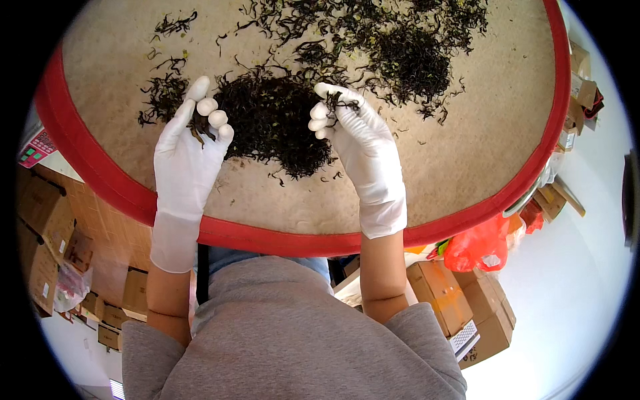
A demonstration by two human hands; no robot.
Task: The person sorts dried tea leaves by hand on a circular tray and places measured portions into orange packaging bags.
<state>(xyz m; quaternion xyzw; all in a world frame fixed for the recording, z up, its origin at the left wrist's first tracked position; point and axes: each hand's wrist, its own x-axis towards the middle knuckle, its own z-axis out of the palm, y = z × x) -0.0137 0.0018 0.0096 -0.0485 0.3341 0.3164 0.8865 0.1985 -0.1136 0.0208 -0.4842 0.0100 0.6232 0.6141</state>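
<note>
White gloves cover both of my hands above a large round tray point(465, 165) with a pale lining and a red fabric rim. My left hand point(192, 127) has its palm turned up and curled fingers around a few dark dried leaves point(201, 128), which look like tea. Between the thumb and fingers of my right hand point(357, 120) is a small pinch of the same twisted leaves point(344, 103). A dense dark leaf pile point(275, 120) lies on the lining between the hands. Left of it, a smaller leaf cluster point(167, 95) sits partly behind my left hand.
Farther back, another leaf heap point(410, 60) spreads over the tray, with yellow-green bits mixed in. A pink keypad device point(37, 148) stands beyond the left rim. Cardboard boxes point(440, 297) and a red plastic bag point(477, 245) are below the right rim. More cartons point(42, 215) stand at left.
</note>
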